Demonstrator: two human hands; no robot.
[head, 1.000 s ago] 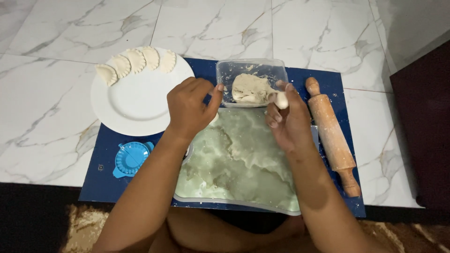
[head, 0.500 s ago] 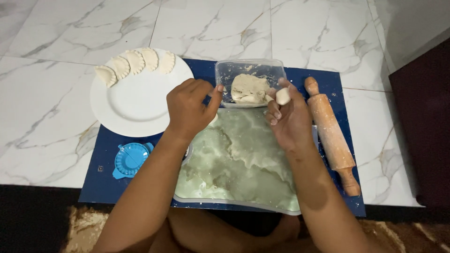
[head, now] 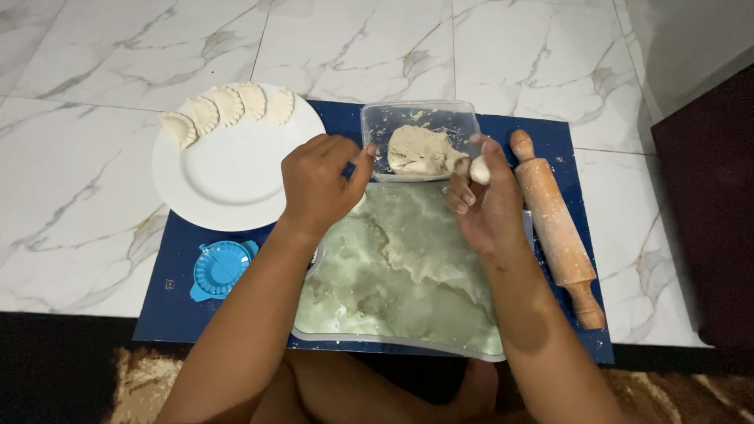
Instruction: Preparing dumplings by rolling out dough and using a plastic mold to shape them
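Observation:
My right hand (head: 485, 206) holds a small ball of dough (head: 478, 169) between thumb and fingers, just right of a clear plastic container (head: 421, 118) with a lump of dough (head: 419, 151) in it. My left hand (head: 319, 184) is curled, thumb against the container's near left edge; whether it holds anything is hidden. Both hands hover over a floured translucent rolling sheet (head: 400, 275) on a dark blue mat (head: 169, 302).
A white plate (head: 228, 177) at the left carries several crimped half-moon dumplings (head: 228, 107) along its far rim. A blue dumpling press (head: 220, 267) lies below it. A wooden rolling pin (head: 554, 224) lies at the mat's right. White marble floor surrounds the mat.
My right hand has pulled the small dough piece away from the lump and shifted slightly right. My left hand has stayed at the container's edge.

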